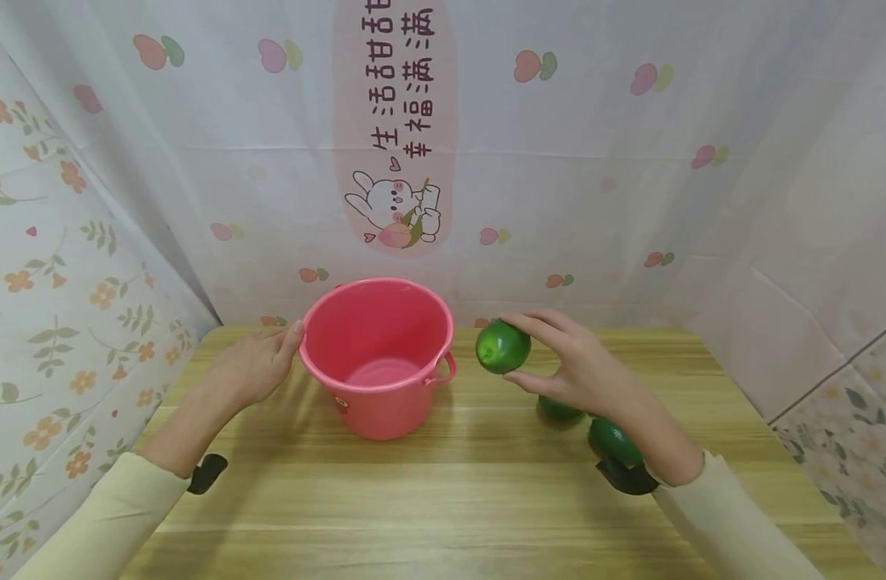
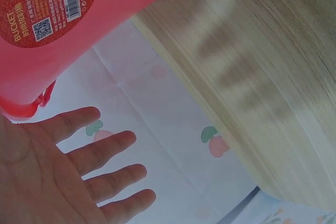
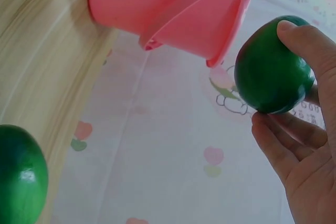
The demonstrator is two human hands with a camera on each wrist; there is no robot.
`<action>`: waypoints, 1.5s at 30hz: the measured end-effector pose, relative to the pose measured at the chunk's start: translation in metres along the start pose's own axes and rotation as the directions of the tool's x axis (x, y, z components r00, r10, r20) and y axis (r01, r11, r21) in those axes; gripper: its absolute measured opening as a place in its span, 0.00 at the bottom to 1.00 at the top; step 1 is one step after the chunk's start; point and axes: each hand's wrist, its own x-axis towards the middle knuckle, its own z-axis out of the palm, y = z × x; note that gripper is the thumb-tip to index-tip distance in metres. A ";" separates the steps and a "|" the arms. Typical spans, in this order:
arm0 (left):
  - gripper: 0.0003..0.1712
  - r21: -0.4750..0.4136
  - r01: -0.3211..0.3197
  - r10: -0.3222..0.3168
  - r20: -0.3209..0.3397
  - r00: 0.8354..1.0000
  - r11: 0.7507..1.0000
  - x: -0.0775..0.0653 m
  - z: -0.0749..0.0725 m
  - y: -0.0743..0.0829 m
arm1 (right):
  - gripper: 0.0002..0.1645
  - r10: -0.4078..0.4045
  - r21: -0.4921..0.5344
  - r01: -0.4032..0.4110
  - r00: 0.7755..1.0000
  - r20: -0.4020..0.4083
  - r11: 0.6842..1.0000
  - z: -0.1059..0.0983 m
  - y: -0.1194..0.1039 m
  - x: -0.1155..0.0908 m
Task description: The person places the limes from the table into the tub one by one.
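Note:
A pink bucket [image 1: 385, 411] stands upright on the wooden table, its inside visible and bare. My left hand [image 1: 258, 362] is at the bucket's left rim, with the thumb side against it; in the left wrist view, the fingers of this hand [image 2: 79, 166] are straight and spread. To the right of the bucket, my right hand [image 1: 581, 362] pinches a glossy green avocado [image 1: 503, 346] between thumb and fingers, raised off the table. Below that hand, two more green avocados [image 1: 559, 409] [image 1: 614, 440] lie on the table, partly hidden by the hand and wrist.
The bucket's handle [image 1: 443, 370] hangs down at its right side. Behind the wooden table [image 1: 443, 507] hangs a white printed curtain [image 1: 595, 161], with a floral cloth [image 1: 66, 282] on the left. Black wrist straps [image 1: 627, 477] sit at both sleeves.

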 end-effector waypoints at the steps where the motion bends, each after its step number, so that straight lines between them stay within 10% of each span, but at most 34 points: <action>1: 0.45 -0.002 -0.001 0.001 0.001 1.000 1.000 0.000 0.000 0.000 | 0.43 -0.002 0.000 0.002 1.000 0.001 1.000 0.000 -0.001 0.002; 45: 0.48 -0.004 0.015 -0.015 0.023 1.000 1.000 0.002 0.003 -0.002 | 0.45 -0.032 0.049 0.032 0.999 -0.019 0.998 0.027 -0.021 0.072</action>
